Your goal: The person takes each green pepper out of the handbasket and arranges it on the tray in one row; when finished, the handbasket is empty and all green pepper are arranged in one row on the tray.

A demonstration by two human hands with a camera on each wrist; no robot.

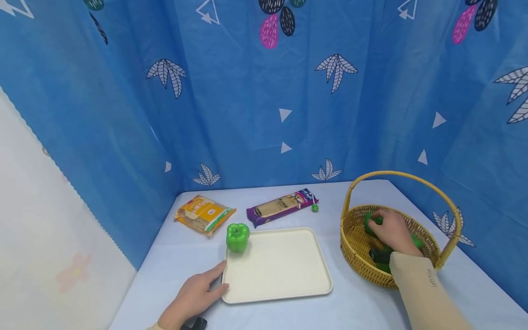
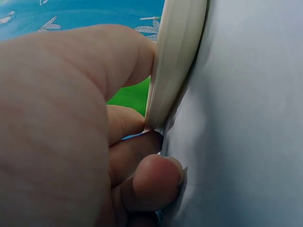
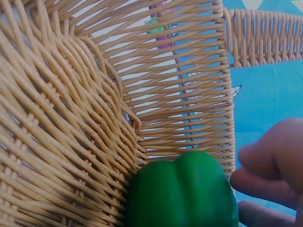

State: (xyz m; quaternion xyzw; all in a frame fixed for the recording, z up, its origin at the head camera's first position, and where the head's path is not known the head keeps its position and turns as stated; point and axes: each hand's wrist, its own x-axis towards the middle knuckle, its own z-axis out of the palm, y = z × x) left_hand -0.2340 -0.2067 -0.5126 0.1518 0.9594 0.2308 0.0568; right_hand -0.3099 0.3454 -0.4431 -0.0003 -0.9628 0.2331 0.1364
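Blue curtains ring the pale tabletop (image 1: 165, 256). We see the right hand (image 1: 392, 231) inside the wicker basket (image 1: 354, 247), fingers curled on a green pepper (image 3: 182, 191) — far right; the left hand (image 1: 198, 293) pinches the tray (image 1: 280, 270) rim.

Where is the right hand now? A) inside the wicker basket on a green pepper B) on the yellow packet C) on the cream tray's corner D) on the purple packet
A: the right hand is inside the wicker basket, fingers round a green pepper there; the left hand is the one at the cream tray corner.
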